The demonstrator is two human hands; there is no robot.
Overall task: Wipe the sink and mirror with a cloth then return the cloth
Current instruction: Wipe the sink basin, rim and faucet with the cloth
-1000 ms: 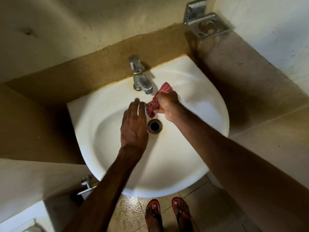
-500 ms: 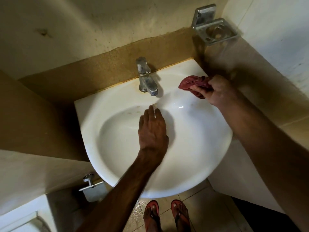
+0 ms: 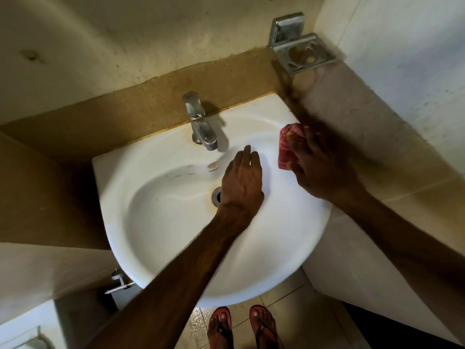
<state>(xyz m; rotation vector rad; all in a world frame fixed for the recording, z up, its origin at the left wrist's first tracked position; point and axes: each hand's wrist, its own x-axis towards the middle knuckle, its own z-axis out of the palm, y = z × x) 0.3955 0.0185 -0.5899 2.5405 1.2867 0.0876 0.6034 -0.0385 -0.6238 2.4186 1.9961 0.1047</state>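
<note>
The sink wipe looks under way: the right hand (image 3: 324,170) grips the red cloth (image 3: 288,147) against the sink's (image 3: 163,235) rim, right of centre in the frame. The left hand (image 3: 241,182) lies flat, fingers straight, over the basin beside the drain (image 3: 216,195). Yellowish stains show near the tap (image 3: 201,124). The mirror, out of view, and the cloth's return seem left. A soap holder (image 3: 303,54) hangs at upper right, out of the way.

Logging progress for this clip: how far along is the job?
Done: nothing certain; brown spots show on the sink near the tap. In hand: right hand holds the red cloth at the sink's right rim; left hand flat beside the drain. Left: mirror, unseen, and returning the cloth.
</note>
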